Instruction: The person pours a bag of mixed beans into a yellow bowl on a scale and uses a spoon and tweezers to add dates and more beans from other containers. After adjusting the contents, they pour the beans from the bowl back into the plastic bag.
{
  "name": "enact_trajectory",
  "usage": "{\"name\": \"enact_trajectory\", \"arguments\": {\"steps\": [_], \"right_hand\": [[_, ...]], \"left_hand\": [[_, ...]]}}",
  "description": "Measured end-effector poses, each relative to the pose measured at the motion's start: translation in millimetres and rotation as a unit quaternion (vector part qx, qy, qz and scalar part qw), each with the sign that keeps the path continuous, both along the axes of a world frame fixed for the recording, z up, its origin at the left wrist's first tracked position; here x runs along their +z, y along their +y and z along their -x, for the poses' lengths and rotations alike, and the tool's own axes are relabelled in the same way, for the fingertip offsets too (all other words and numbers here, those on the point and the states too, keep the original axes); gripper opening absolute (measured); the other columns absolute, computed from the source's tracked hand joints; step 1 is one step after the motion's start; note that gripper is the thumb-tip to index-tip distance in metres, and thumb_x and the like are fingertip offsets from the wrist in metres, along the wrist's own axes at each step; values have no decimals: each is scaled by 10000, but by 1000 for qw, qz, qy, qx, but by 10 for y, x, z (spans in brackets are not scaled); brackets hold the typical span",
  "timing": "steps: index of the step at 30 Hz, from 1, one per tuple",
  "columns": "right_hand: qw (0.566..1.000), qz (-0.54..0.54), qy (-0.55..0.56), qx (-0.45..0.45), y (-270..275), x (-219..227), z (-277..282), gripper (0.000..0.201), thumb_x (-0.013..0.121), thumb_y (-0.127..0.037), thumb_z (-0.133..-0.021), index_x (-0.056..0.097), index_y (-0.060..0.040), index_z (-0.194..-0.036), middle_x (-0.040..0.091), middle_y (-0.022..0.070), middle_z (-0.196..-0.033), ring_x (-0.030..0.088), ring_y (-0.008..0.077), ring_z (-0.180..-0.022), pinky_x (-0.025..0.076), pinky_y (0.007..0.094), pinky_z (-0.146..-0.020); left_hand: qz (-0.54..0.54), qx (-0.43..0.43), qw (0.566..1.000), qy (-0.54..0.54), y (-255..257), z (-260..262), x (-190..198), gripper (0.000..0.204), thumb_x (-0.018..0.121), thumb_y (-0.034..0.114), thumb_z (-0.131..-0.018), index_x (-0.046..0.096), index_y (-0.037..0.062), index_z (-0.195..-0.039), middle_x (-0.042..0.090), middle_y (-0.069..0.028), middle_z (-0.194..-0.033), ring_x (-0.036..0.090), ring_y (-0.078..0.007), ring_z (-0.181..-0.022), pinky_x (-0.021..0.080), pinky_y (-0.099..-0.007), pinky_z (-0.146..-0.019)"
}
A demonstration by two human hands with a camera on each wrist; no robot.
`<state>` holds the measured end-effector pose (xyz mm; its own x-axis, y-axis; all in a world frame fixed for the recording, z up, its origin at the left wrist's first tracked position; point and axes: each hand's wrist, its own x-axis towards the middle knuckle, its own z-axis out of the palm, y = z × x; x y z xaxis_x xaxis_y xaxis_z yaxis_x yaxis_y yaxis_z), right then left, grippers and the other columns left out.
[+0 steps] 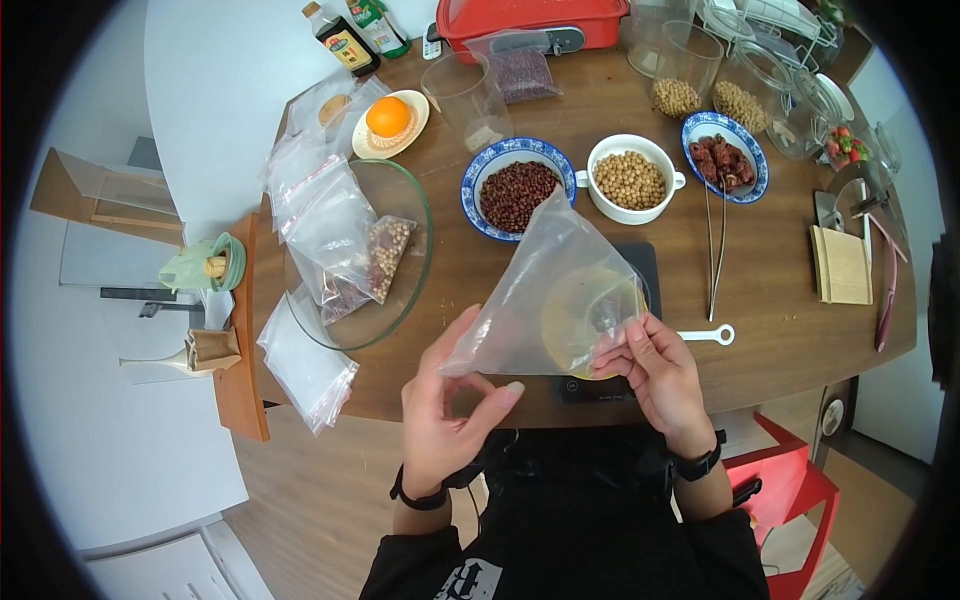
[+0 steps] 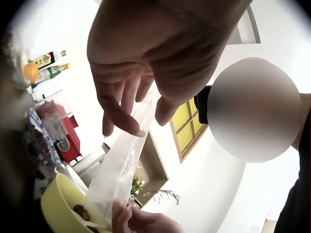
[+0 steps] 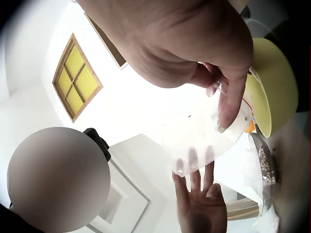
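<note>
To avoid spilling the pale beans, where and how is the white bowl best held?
Grip the white bowl by its side handles, probably from left and right together: they stick out opposite each other. The left handle lies close beside the patterned bowl.

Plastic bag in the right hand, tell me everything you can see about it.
The plastic bag is clear, cloudy and thin-looking, with glossy creases. The right hand pinches one end. It spreads into a roughly triangular shape, tilted over the yellow bowl, which shows through it. The left hand lies partly behind its opposite corner; whether they touch is unclear. No contents show.
</note>
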<state>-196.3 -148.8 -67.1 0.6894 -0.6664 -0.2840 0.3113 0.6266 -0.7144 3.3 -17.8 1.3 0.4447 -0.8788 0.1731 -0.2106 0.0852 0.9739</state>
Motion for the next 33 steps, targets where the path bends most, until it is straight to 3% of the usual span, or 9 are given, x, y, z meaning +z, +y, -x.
{"name": "enact_trajectory", "arguments": {"steps": [2, 5, 12, 16, 18, 22, 24, 28, 33], "right_hand": [[1000, -10, -8, -6, 3, 10, -1, 252, 423, -236, -1100, 535, -21, -1031, 670, 161, -1014, 699, 235, -917, 579, 367, -861], [1000, -1, -31, 3, 0, -8, 9, 251, 409, -230, -1102, 532, -17, -1050, 670, 161, -1017, 694, 237, -917, 574, 374, -855], [996, 11, -88, -7, 32, -6, -20, 244, 397, -214, -1103, 524, -8, -1079, 671, 167, -1028, 690, 260, -923, 568, 394, -851], [994, -36, -101, -15, 48, -15, -28, 231, 414, -217, -1099, 524, -15, -1070, 677, 186, -1033, 694, 267, -926, 569, 398, -849], [993, -51, -107, -16, 50, -17, -33, 229, 420, -218, -1098, 525, -16, -1070, 680, 195, -1036, 696, 265, -925, 571, 395, -844], [991, -103, -84, -19, 58, 9, -46, 234, 429, -225, -1097, 527, -12, -1086, 686, 218, -1040, 701, 258, -915, 576, 383, -829], [989, -116, -83, -25, 67, 28, -60, 237, 428, -226, -1097, 524, -10, -1095, 687, 223, -1043, 702, 256, -911, 578, 379, -824], [986, -131, -96, -33, 70, 56, -82, 248, 424, -235, -1098, 511, -4, -1114, 681, 227, -1071, 699, 261, -912, 578, 379, -820], [989, -108, -96, -16, 82, 98, -98, 257, 421, -249, -1099, 509, -8, -1130, 678, 210, -1107, 696, 246, -901, 575, 366, -798]], "left_hand": [[-7, 7, 999, -34, -6, 35, -29, 626, 789, 15, -835, 511, -34, -1393, 638, -196, -1305, 692, -150, -933, 571, -263, -699], [-86, -5, 990, -114, -51, 118, -3, 492, 837, 128, -819, 639, -20, -1244, 722, -113, -1050, 655, -116, -642, 526, -263, -637], [-111, -46, 979, -163, -186, 258, -123, 374, 773, 177, -888, 656, 4, -1198, 707, -112, -927, 635, -154, -614, 512, -289, -587], [-93, -39, 973, -206, -227, 267, -278, 361, 769, 182, -890, 657, 0, -1182, 699, -120, -930, 618, -179, -584, 497, -311, -560], [-126, -45, 969, -207, -187, 243, -428, 417, 787, 126, -869, 633, 13, -1240, 721, -97, -1045, 671, -190, -736, 523, -298, -647], [-125, -26, 971, -203, -253, 259, -395, 368, 767, 131, -887, 648, 17, -1216, 724, -128, -1029, 688, -217, -710, 530, -319, -624], [-53, -31, 966, -249, -277, 238, -463, 384, 765, 138, -889, 639, 27, -1234, 718, -143, -988, 685, -234, -669, 533, -332, -624], [-52, -44, 968, -240, -308, 251, -394, 319, 744, 120, -888, 639, 11, -1168, 677, -178, -1030, 687, -268, -700, 530, -369, -608], [-145, -62, 974, -161, -266, 265, -331, 221, 701, 99, -929, 648, -8, -1115, 696, -187, -882, 692, -283, -668, 532, -354, -613]]}}
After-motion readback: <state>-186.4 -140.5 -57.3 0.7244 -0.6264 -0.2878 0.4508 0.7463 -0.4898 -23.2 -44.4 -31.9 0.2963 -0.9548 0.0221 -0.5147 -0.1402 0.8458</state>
